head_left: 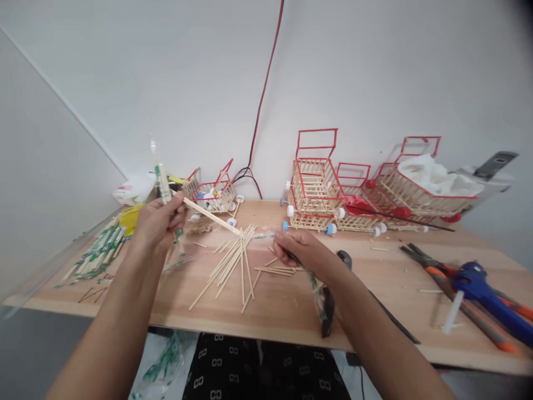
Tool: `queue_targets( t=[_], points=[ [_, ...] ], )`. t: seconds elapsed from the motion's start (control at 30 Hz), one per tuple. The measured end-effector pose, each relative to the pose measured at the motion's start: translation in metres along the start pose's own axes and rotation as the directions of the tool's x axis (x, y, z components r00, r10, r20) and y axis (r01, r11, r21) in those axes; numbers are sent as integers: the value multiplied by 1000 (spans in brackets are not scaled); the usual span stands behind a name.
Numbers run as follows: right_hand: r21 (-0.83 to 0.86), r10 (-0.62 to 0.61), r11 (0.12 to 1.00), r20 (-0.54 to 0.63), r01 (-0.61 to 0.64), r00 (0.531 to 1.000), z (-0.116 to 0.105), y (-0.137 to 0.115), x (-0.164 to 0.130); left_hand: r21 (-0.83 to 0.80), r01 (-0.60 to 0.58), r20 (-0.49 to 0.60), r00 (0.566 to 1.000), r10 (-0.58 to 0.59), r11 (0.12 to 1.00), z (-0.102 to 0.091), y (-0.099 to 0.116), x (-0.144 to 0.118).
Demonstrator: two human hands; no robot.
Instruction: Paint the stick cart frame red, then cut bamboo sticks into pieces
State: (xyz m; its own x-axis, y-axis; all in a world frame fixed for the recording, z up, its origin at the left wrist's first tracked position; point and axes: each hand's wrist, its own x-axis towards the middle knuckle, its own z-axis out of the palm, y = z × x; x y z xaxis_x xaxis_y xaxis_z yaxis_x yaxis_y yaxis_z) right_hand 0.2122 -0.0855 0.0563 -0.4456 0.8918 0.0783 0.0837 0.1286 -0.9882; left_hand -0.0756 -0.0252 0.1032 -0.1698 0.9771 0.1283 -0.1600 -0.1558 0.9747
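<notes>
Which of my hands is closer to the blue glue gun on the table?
Right. The right hand sits mid-table, with the blue glue gun off to its right; the left hand is further left, holding chopsticks.

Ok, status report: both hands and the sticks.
Left hand raised, fingers shut on wrapped chopsticks. Right hand low, pinching a clear wrapper. Loose sticks fanned on the table between them.

Chopsticks point(208, 215) (left hand point(158, 222))
</notes>
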Motion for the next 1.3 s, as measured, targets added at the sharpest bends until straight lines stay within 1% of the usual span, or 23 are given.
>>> queue_targets(
  t=[0.07,0.1,0.17,0.23,0.27,0.3,0.4,0.47,0.5,0.57,0.6,0.63,0.67,0.7,0.73,0.77,0.83,0.87,0.93,1.0,1.1,1.2,1.3],
  points=[
    [101,28,995,-75,-21,997,-2,3,2,-53,-30,-75,997,26,998,-9,-3,6],
    [155,28,988,-105,-12,994,-4,3,2,-66,-38,-102,994,31,997,-13,-4,8],
    [254,10,967,-147,28,989,-5,3,3,12,4,-98,995,-3,1000,-18,-9,9],
    [321,-6,945,-168,60,986,-5,2,3,180,78,-42,997,-72,981,-16,-20,7],
    [338,-4,939,-172,63,985,-4,1,3,280,108,-9,994,-110,954,-12,-28,6],
    [348,4,936,-173,58,985,-2,1,3,371,108,23,992,-125,922,-8,-36,4],
    [364,26,931,-146,30,989,2,3,5,573,41,145,978,-151,818,8,-60,1],
    [391,44,920,-126,9,991,3,5,6,637,-49,214,970,-115,769,16,-69,1],
    [412,57,911,-125,0,991,4,6,7,651,-102,239,968,-75,752,19,-71,0],
    [448,86,894,-148,-11,985,3,8,8,644,-191,269,963,15,741,24,-69,-4],
    [454,97,891,-168,-10,981,3,9,9,616,-214,280,959,43,758,28,-67,-8],
    [449,105,894,-186,-11,977,2,9,9,569,-216,298,953,46,793,32,-65,-14],
    [434,110,901,-203,-11,973,2,8,9,506,-192,324,946,21,841,37,-62,-21],
    [415,110,910,-217,-11,970,1,8,9,429,-144,365,931,-26,892,43,-59,-30],
    [396,106,918,-227,-8,968,1,7,9,357,-72,417,905,-90,931,49,-57,-39],
    [381,98,925,-235,-1,967,0,7,9,308,-2,460,876,-147,951,57,-54,-48],
    [362,82,932,-251,15,965,0,6,9,268,100,534,812,-234,958,71,-51,-66],
    [358,75,933,-266,26,961,-1,6,9,265,130,556,789,-261,956,78,-50,-73],
    [344,61,938,-306,50,950,-2,8,10,287,152,575,762,-297,946,89,-50,-84],
    [316,51,946,-350,67,935,-3,10,11,310,162,572,755,-320,937,96,-52,-90],
    [275,54,959,-397,63,916,-5,14,13,269,216,563,755,-335,939,99,-56,-94],
    [243,71,969,-427,39,901,-6,19,15,229,267,560,750,-352,936,97,-61,-97],
    [141,34,989,-497,42,867,-6,24,16,250,259,565,744,-357,933,93,-65,-100]
  ],
)
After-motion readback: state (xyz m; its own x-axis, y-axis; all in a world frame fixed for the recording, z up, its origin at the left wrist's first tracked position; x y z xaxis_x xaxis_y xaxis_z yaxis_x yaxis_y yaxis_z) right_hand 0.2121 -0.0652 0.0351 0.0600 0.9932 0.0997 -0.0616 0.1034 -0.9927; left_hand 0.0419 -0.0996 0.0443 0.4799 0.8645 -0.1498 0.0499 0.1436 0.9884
